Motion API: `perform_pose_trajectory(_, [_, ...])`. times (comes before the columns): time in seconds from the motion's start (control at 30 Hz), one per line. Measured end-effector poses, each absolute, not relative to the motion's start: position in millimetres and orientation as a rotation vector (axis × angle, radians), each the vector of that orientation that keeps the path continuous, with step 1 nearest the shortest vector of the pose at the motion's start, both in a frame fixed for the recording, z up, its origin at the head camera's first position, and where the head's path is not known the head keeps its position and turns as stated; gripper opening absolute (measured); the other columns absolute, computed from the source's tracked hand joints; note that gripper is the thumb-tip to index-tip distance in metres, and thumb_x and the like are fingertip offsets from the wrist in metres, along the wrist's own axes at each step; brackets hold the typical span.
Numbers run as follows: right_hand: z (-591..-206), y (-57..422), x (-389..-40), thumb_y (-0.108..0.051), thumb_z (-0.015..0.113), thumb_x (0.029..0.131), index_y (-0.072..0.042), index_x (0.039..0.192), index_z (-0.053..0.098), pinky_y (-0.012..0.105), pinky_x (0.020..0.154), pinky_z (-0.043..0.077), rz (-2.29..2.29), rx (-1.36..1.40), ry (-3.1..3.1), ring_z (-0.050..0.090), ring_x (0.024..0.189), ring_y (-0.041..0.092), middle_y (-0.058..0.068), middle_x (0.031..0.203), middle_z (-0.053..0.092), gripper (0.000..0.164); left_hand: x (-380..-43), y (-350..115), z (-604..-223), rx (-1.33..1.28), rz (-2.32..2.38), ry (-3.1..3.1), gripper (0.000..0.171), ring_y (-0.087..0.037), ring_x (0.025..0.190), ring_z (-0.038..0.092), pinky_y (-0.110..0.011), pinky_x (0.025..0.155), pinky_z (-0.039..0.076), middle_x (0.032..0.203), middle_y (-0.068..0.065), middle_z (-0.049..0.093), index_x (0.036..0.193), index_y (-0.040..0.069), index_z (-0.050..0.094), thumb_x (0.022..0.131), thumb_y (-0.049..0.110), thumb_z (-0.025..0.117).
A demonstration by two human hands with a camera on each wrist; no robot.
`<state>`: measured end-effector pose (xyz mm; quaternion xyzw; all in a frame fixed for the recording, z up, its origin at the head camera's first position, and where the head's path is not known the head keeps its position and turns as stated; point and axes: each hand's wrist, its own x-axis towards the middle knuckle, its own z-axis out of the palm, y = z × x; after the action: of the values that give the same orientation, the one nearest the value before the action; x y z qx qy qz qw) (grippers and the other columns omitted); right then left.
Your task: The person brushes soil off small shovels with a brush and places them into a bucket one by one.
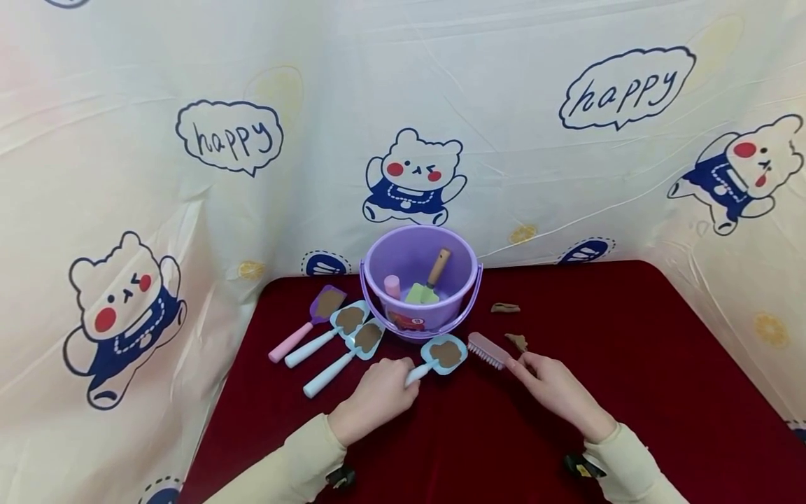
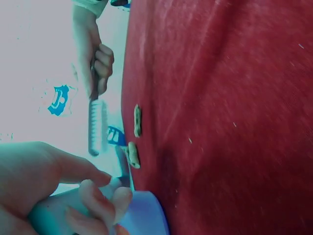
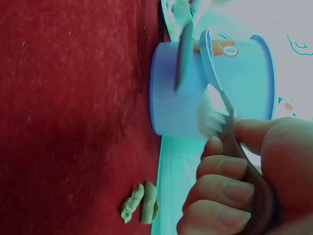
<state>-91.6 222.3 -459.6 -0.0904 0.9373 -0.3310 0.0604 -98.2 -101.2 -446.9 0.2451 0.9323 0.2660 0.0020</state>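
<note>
Just below the centre of the frame, the left hand (image 1: 378, 395) grips a blue shovel (image 1: 444, 354), its blade brown-topped. Beside it — lower right of centre — the right hand (image 1: 560, 392) holds a pink brush (image 1: 486, 347), bristles facing lower left. A purple bucket (image 1: 403, 255) stands mid-frame; two brown pieces (image 1: 506, 308) lie to its right, three more shovels (image 1: 366, 339) to its left.

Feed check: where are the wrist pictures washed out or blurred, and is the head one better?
Left wrist: backdrop washed nearly white, tinted teal; right wrist: same tint, scoop in front of the bucket looks blurred; head: more natural colours, brush fairly clear.
</note>
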Motion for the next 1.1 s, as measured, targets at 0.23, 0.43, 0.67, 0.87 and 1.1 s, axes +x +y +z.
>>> perform_pose_trajectory(0.23, [-456,210,-91,-0.044,0.06,0.105,-0.015,0.08,0.061,0.023,0.049,0.035,-1.04,-0.323,2.809,0.036,0.049,0.006,-0.01,0.057,0.039,0.038,-104,-80,-445,0.79,0.867,2.934,0.02,-0.012,0.051,0.046,-0.028,0.048,0.041,0.06,0.003,0.048,0.076,0.01,0.059,0.089,0.006,0.073])
perform_pose_trajectory(0.43, [-454,204,-90,-0.045,0.063,0.104,-0.016,0.079,0.061,0.022,0.048,0.032,-1.071,-0.384,2.789,0.034,0.048,0.003,-0.011,0.056,0.039,0.038,-105,-66,-446,0.847,0.834,2.97,0.022,-0.012,0.05,0.044,-0.03,0.047,0.04,0.06,0.003,0.046,0.075,0.011,0.057,0.089,0.007,0.074])
perform_pose_trajectory(0.67, [-453,204,-92,-0.044,0.064,0.103,-0.019,0.076,0.059,0.022,0.047,0.031,-1.035,-0.383,2.834,0.033,0.048,0.004,-0.011,0.056,0.038,0.037,-105,-58,-443,0.841,0.867,2.965,0.02,-0.012,0.051,0.045,-0.03,0.047,0.041,0.061,0.003,0.048,0.077,0.01,0.058,0.09,0.008,0.073])
perform_pose_trajectory(0.87, [-453,207,-92,-0.039,0.066,0.102,-0.02,0.073,0.056,0.022,0.049,0.031,-0.971,-0.372,2.883,0.033,0.049,0.004,-0.01,0.056,0.037,0.036,-103,-58,-444,0.848,0.911,2.946,0.017,-0.009,0.049,0.043,-0.025,0.045,0.038,0.062,0.004,0.049,0.08,0.009,0.061,0.092,0.009,0.073])
perform_pose_trajectory(1.1, [-454,210,-90,-0.036,0.066,0.103,-0.016,0.076,0.059,0.023,0.049,0.034,-0.968,-0.28,2.945,0.036,0.05,0.006,-0.009,0.057,0.041,0.034,-99,-58,-450,0.905,0.927,2.934,0.027,-0.008,0.052,0.043,-0.025,0.049,0.039,0.059,0.007,0.041,0.074,0.013,0.054,0.092,0.006,0.072])
